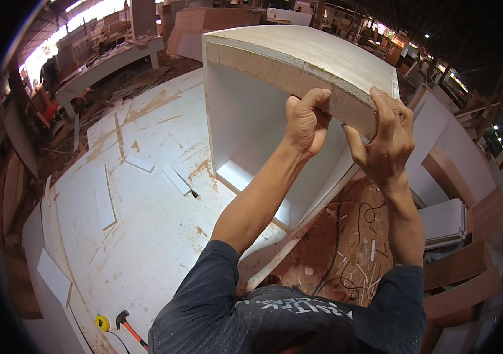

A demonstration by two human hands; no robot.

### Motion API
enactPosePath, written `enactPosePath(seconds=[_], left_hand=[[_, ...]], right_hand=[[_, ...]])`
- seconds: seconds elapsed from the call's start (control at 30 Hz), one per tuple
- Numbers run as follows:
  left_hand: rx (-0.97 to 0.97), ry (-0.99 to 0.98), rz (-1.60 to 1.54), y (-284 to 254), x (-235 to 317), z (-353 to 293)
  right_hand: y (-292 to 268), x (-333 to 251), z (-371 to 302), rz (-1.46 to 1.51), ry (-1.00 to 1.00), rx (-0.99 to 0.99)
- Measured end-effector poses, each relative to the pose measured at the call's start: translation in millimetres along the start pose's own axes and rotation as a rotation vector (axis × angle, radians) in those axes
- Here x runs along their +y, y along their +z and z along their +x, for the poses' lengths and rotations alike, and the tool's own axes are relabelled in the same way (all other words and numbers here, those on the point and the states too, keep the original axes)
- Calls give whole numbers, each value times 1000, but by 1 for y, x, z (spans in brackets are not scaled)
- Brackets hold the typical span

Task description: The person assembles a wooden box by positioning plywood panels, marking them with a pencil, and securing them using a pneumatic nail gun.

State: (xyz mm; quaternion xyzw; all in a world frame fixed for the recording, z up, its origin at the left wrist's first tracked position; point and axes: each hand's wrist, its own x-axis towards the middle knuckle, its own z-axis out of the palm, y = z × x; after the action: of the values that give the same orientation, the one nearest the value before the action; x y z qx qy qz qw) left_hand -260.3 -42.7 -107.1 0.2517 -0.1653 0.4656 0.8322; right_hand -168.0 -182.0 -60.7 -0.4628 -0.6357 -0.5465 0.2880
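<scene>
A white-lined wooden cabinet box (251,112) stands on the worktable, its open front facing me. Along the upper front edge runs a bare wooden strip (263,66), just beneath the top panel (316,50). My left hand (308,123) is closed on the strip, thumb against its face and the other fingers curled behind it. At the strip's right end, my right hand (386,133) grips with fingers over the top edge and thumb underneath.
Loose white strips (105,197) lie on the dusty white worktable (151,236). A hammer (130,327) and a yellow tape measure (102,322) rest at its near left. Black cable (337,236) and wood scraps cover the floor at right, beside stacked white panels (446,221).
</scene>
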Motion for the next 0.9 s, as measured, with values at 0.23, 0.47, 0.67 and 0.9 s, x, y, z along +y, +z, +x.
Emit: enactPosePath(seconds=[0.23,0.47,0.67,0.9], left_hand=[[-6,-6,10,-1,-4,1],[68,16,21,8,-5,1],[-7,7,21,-1,-5,1],[-28,-15,3,-5,-4,3]], right_hand=[[0,-1,1,3,4,2],[2,-1,1,14,1,13],[1,-1,2,3,-1,16],[2,1,-1,2,-2,19]])
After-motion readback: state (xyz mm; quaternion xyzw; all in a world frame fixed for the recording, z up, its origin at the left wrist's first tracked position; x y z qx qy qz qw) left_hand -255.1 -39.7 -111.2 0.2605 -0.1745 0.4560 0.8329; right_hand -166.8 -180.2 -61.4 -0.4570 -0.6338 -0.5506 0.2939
